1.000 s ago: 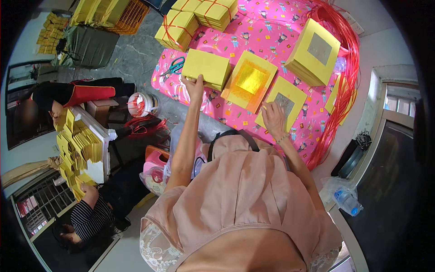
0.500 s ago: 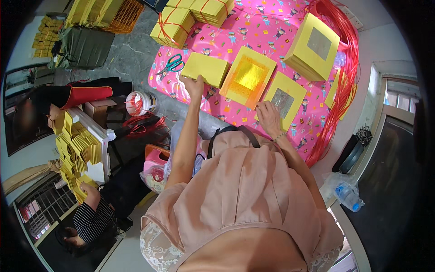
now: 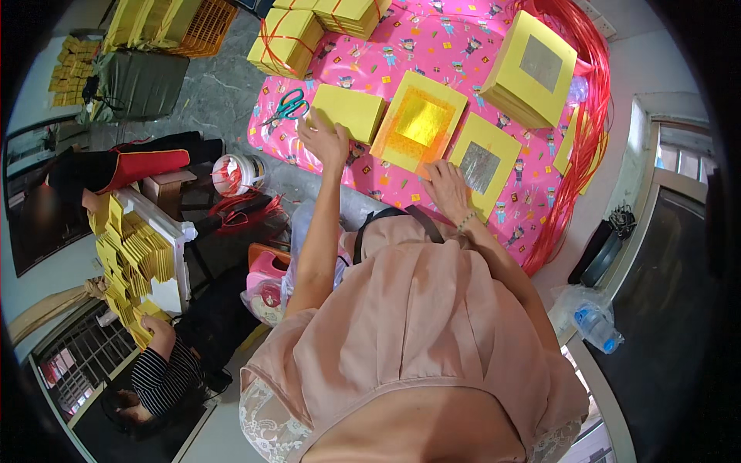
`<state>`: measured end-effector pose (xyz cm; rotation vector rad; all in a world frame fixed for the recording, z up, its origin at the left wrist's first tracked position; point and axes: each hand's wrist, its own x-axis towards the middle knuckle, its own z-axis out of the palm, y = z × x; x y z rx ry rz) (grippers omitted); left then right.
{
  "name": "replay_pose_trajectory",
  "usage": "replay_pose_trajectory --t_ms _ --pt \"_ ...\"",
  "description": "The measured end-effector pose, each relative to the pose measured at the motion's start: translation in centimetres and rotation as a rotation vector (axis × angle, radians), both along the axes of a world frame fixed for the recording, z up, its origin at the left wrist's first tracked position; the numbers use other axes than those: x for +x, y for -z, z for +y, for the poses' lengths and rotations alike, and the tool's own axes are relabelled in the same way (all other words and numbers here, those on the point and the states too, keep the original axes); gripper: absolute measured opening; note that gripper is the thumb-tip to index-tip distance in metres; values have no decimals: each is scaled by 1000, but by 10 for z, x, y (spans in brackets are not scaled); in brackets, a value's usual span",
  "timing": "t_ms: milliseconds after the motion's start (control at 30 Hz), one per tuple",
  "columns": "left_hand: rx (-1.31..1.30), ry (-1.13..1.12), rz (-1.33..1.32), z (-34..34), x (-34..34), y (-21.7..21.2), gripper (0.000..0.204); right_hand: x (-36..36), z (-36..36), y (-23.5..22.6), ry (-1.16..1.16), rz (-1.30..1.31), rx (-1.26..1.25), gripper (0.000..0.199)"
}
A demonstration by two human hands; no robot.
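Observation:
My left hand (image 3: 324, 141) is open, its fingers spread at the left side of a plain yellow paper stack (image 3: 351, 112). My right hand (image 3: 447, 189) lies with fingers stretched out at the near corner of the middle yellow paper stack (image 3: 396, 154), which has an orange-printed border and a shiny gold foil square. Right of it lies yellow paper with a silver square (image 3: 480, 167), close to my right hand. Teal-handled scissors (image 3: 289, 106) rest left of the plain stack. The underside of my right fingers is hidden.
The pink patterned tablecloth (image 3: 386, 185) also bears a tall silver-square stack (image 3: 532, 69), tied yellow bundles (image 3: 282, 46) and red strings (image 3: 590, 139). A white bucket (image 3: 238, 175) stands left of the table. At left, a person in striped sleeves (image 3: 160, 378) handles folded yellow paper (image 3: 143, 255).
My left hand has come off the near side of the plain stack and spread its fingers, moving slightly left. My right hand has shifted left onto the gold-foil stack's corner.

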<state>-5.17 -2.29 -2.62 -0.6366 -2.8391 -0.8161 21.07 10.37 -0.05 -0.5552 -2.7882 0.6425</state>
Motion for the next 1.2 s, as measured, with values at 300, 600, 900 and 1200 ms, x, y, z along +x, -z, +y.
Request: replay_pose_trajectory --t_ms 300,600,900,1200 --pt "-183 324 -59 -4 0 26 73 -3 0 9 6 -70 55 40" --pt "-197 331 -46 -5 2 33 77 -2 5 11 9 45 -9 23" --pt "-123 347 -46 -6 -7 3 65 -10 18 10 148 24 -449 17" --pt "124 934 -211 12 49 -46 42 -10 30 20 168 -41 -557 21"
